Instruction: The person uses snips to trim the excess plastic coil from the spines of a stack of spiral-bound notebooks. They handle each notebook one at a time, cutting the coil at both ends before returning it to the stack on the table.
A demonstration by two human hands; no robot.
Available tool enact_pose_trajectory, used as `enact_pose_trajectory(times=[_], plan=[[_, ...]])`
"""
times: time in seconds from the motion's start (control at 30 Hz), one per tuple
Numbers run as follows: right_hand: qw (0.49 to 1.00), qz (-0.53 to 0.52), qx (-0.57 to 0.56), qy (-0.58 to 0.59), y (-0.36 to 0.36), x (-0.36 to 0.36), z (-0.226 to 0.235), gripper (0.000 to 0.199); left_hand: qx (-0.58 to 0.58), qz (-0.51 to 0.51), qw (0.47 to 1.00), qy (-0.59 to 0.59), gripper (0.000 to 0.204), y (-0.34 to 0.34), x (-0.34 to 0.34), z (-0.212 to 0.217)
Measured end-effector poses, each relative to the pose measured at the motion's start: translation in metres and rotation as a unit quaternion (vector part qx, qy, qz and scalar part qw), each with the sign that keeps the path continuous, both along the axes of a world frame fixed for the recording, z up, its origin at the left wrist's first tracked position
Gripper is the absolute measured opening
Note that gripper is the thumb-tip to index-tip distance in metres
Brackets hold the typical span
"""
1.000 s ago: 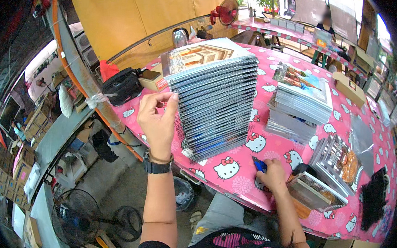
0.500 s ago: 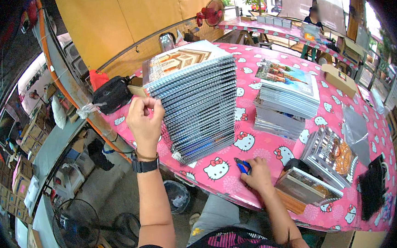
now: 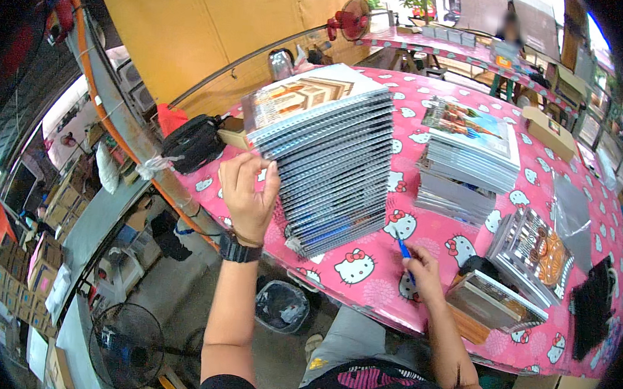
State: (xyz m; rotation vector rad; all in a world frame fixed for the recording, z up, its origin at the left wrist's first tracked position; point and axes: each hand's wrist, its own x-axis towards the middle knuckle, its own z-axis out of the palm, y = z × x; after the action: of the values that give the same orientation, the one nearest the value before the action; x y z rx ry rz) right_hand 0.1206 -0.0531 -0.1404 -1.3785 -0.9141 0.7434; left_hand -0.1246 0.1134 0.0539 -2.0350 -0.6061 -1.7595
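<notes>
A tall stack of wire-bound notebooks [image 3: 339, 167] stands in front of me, bindings facing me and a building picture on the top cover. My left hand [image 3: 248, 199] is at the stack's left edge, thumb and fingers bent close together against the bindings. Whatever is between the fingertips is too small to make out. To the right of the stack, my right hand [image 3: 425, 275] is closed around blue-handled pliers [image 3: 406, 253], their metal tip pointing away from me over the pink tablecloth [image 3: 355, 268].
At the right are another notebook pile [image 3: 469, 162], several spiral-bound books [image 3: 535, 257], black wire strips [image 3: 592, 308] and a cardboard box [image 3: 549, 134]. A black bag [image 3: 192, 145] lies at the left by an orange-cabled post [image 3: 124, 134]. A bin [image 3: 282, 307] stands below the table edge.
My right hand has lifted the pliers and turned their tip away from me. My left hand has shifted slightly along the stack's left edge. The view has swung a little to the left.
</notes>
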Motion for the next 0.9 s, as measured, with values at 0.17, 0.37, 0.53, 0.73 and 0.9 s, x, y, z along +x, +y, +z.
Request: enact_pose_trajectory(times=[0.17, 0.37, 0.53, 0.73, 0.9], plan=[[0.990, 0.099, 0.033, 0.099, 0.009, -0.026, 0.046, 0.044, -0.202, -0.008, 0.974, -0.107, 0.011, -0.026, 0.013, 0.013], [0.980, 0.184, 0.030, 0.062, 0.008, -0.050, 0.063, 0.045, -0.342, -0.087, 0.917, -0.185, 0.009, -0.026, 0.011, 0.015], [0.984, 0.173, 0.037, 0.009, 0.003, -0.048, 0.047, 0.045, -0.098, 0.016, 0.995, -0.017, 0.015, -0.011, 0.009, 0.006], [0.985, 0.160, 0.032, 0.060, 0.004, -0.050, 0.041, 0.047, 0.045, -0.017, 0.991, 0.123, 0.024, 0.010, -0.012, 0.008], [0.884, 0.159, 0.053, 0.436, 0.009, -0.054, 0.039, 0.042, -0.016, -0.024, 0.996, 0.079, 0.017, 0.001, -0.020, 0.007]])
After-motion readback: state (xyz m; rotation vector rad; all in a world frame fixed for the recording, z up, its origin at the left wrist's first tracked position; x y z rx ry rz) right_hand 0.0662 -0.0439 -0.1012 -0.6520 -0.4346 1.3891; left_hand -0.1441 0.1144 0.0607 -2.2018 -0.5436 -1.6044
